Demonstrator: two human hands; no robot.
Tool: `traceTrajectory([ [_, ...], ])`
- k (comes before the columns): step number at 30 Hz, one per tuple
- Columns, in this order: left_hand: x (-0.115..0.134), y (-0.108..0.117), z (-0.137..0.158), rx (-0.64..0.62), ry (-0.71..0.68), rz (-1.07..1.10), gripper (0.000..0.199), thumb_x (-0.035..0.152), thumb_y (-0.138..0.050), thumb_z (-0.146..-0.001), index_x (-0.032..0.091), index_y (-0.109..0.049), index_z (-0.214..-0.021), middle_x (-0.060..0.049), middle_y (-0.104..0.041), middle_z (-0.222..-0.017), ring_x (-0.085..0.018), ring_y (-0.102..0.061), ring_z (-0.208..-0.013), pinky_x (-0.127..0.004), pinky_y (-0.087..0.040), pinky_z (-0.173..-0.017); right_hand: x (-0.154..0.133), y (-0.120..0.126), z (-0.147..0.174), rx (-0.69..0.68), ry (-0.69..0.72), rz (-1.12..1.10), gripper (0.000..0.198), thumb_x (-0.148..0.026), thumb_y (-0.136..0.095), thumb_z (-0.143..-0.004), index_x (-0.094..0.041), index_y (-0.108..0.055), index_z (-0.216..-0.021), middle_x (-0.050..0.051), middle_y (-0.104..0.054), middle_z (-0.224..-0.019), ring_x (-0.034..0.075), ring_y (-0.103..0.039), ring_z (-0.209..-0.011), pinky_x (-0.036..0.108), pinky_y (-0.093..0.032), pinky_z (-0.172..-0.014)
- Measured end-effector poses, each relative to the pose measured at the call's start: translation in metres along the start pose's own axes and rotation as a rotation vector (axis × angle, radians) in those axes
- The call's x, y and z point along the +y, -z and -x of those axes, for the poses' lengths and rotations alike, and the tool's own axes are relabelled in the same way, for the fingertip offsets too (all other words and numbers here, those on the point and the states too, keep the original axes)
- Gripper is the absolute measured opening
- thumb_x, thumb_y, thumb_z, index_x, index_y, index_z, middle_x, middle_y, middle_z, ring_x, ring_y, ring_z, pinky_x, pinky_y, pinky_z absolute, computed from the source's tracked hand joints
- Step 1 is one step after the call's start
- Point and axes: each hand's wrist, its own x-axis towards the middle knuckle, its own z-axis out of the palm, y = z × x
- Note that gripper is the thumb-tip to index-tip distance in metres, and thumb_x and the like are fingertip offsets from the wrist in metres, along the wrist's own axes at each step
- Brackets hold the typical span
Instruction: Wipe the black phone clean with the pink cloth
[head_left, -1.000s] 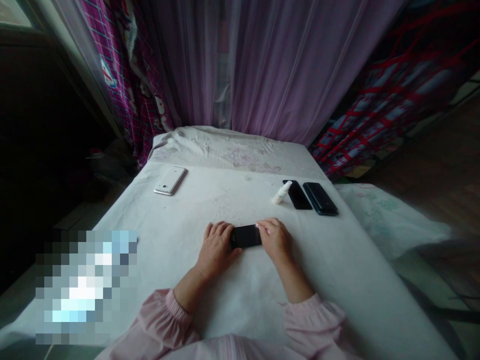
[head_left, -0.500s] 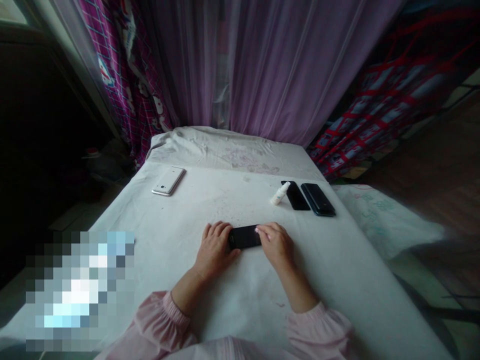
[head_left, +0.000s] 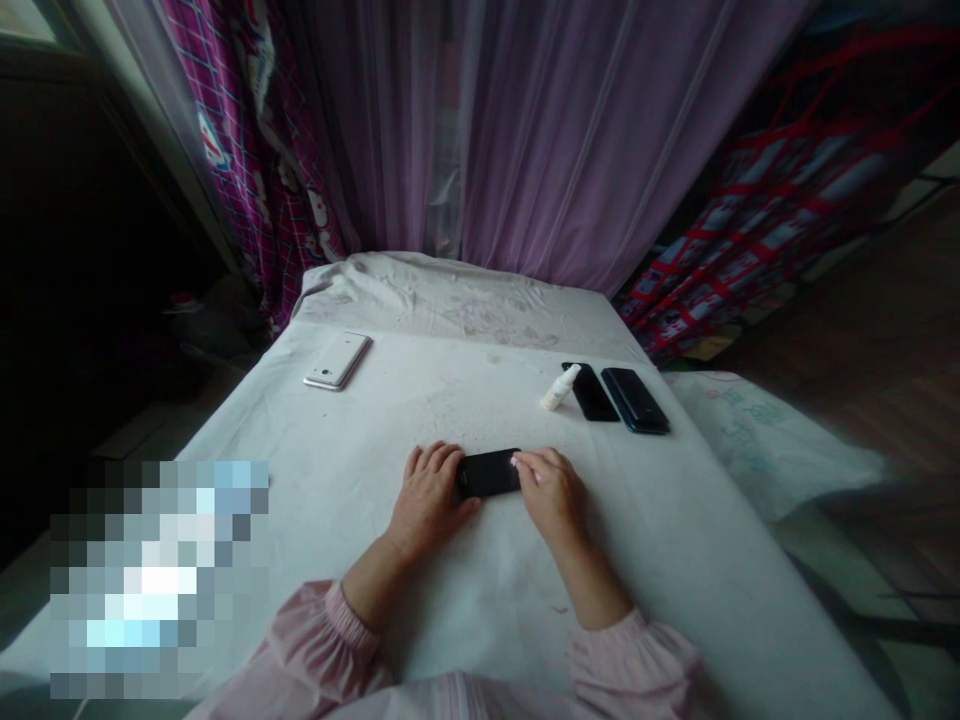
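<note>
A black smartphone (head_left: 487,474) lies on the white-covered table, its dark screen facing up. My left hand (head_left: 430,492) grips its left end, with the fingers at the far edge and the thumb at the near edge. Over the phone's right end, my right hand (head_left: 553,490) pinches a small whitish thing (head_left: 514,461) against the screen; it is too small to name. The right fingers hide that end of the phone. Beyond my right hand a small white spray bottle (head_left: 559,388) stands upright.
Another black phone (head_left: 595,392) lies behind the bottle, beside a dark stack of phones (head_left: 636,400). At the far left lies a white phone (head_left: 339,361), face down. A pixelated patch covers the table's left front. Purple curtains (head_left: 555,140) hang past the far edge; a whitish plastic bag (head_left: 772,435) is at right.
Almost nothing differs. Both hands keep their places on the phone, and the small whitish thing stays at the screen's right end.
</note>
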Motion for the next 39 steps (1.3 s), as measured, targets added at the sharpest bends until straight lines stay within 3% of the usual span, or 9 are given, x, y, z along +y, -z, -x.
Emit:
traceTrajectory([
  [6, -0.002, -0.004, 0.000, 0.016, 0.000, 0.002, 0.058, 0.034, -0.074, -0.075, 0.020, -0.050, -0.126, -0.012, -0.056, -0.132, -0.033, -0.043, -0.130, -0.058, -0.024, -0.111, -0.030, -0.006, 0.018, -0.085, 0.168, -0.073, 0.022, -0.017, -0.051, -0.090, -0.022, -0.072, -0.090, 0.005, -0.067, -0.088, 0.018, -0.059, -0.085, 0.028, -0.045, -0.078],
  [12, -0.003, -0.005, 0.000, 0.027, -0.020, -0.005, 0.057, 0.035, -0.072, -0.076, 0.020, -0.050, -0.126, -0.013, -0.057, -0.132, -0.033, -0.044, -0.129, -0.057, -0.025, -0.111, -0.007, 0.006, 0.012, -0.018, 0.071, 0.009, 0.020, -0.018, -0.052, -0.089, -0.021, -0.072, -0.090, 0.005, -0.068, -0.086, 0.018, -0.060, -0.081, 0.028, -0.046, -0.073],
  [15, -0.002, -0.004, 0.000, 0.021, -0.016, 0.000, 0.057, 0.034, -0.072, -0.077, 0.019, -0.050, -0.126, -0.013, -0.057, -0.132, -0.033, -0.044, -0.129, -0.058, -0.024, -0.111, -0.008, 0.005, 0.012, -0.018, 0.086, 0.037, 0.020, -0.017, -0.051, -0.089, -0.021, -0.071, -0.088, 0.005, -0.067, -0.087, 0.018, -0.060, -0.081, 0.028, -0.046, -0.074],
  [21, -0.002, -0.004, 0.001, 0.028, -0.017, -0.005, 0.057, 0.035, -0.072, -0.077, 0.020, -0.050, -0.127, -0.013, -0.056, -0.132, -0.032, -0.044, -0.130, -0.057, -0.024, -0.111, -0.024, 0.002, 0.022, -0.062, 0.168, 0.005, 0.020, -0.016, -0.048, -0.090, -0.021, -0.068, -0.090, 0.005, -0.065, -0.090, 0.019, -0.060, -0.086, 0.028, -0.046, -0.077],
  [24, -0.002, -0.003, 0.001, 0.023, -0.020, 0.001, 0.057, 0.035, -0.072, -0.077, 0.020, -0.050, -0.127, -0.013, -0.057, -0.132, -0.032, -0.044, -0.130, -0.057, -0.024, -0.111, -0.021, 0.010, 0.022, -0.090, 0.153, 0.037, 0.024, -0.015, -0.046, -0.091, -0.021, -0.068, -0.097, 0.005, -0.065, -0.090, 0.016, -0.061, -0.081, 0.025, -0.045, -0.071],
  [28, -0.002, -0.002, 0.000, 0.006, -0.015, 0.006, 0.058, 0.034, -0.072, -0.077, 0.019, -0.049, -0.128, -0.013, -0.056, -0.133, -0.033, -0.043, -0.130, -0.057, -0.024, -0.111, -0.017, 0.021, 0.024, -0.193, 0.235, 0.130, 0.031, -0.014, -0.048, -0.090, -0.025, -0.068, -0.110, 0.004, -0.064, -0.090, 0.014, -0.060, -0.073, 0.023, -0.043, -0.062],
  [34, -0.002, -0.002, 0.000, 0.006, -0.015, 0.016, 0.056, 0.034, -0.069, -0.078, 0.020, -0.049, -0.128, -0.013, -0.056, -0.133, -0.031, -0.042, -0.131, -0.056, -0.023, -0.112, -0.022, 0.026, 0.024, -0.274, 0.321, 0.258, 0.036, -0.010, -0.050, -0.085, -0.028, -0.071, -0.108, 0.003, -0.061, -0.084, 0.013, -0.056, -0.067, 0.023, -0.038, -0.057],
  [39, -0.001, -0.001, 0.000, -0.002, -0.016, 0.010, 0.057, 0.035, -0.071, -0.077, 0.019, -0.049, -0.128, -0.013, -0.056, -0.133, -0.032, -0.043, -0.130, -0.056, -0.023, -0.112, -0.028, 0.028, 0.017, -0.316, 0.310, 0.277, 0.034, -0.012, -0.052, -0.084, -0.029, -0.070, -0.108, 0.003, -0.062, -0.084, 0.014, -0.056, -0.067, 0.025, -0.039, -0.057],
])
